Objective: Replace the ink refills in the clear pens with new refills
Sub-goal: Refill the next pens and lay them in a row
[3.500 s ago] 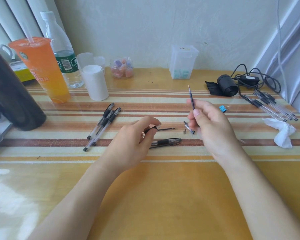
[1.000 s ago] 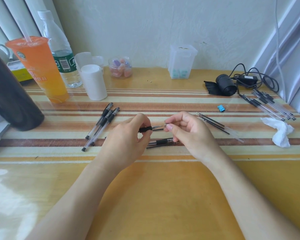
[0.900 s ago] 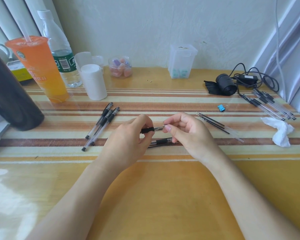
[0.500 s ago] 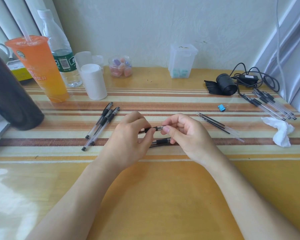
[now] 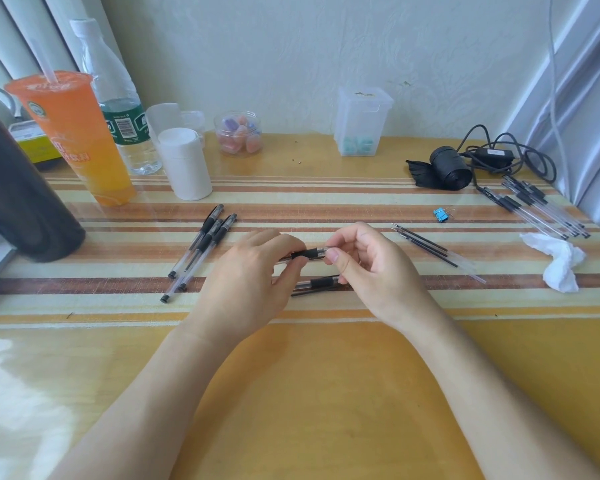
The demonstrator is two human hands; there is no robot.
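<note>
This looks like a desk in someone's home, pushed against a textured wall (image 5: 291, 46) beside a curtain (image 5: 586, 98). On the striped table cover (image 5: 326, 199) stand an orange iced drink (image 5: 73, 133), a water bottle (image 5: 118, 109), a jar of sweets (image 5: 238, 135), a tangled charger cable (image 5: 520, 157), a crumpled tissue (image 5: 558, 261) and loose pens (image 5: 201, 247).

Bright, soft daylight, white glare on the table (image 5: 11, 382) at lower left, wide-angle bowing at edges.

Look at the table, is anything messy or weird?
A crumpled white tissue lies beside the clear pens at the right edge, and a small blue binder clip sits alone on the striped table. Nothing looks spilled or broken. The left hand and right hand hold one black-gripped clear pen.
</note>
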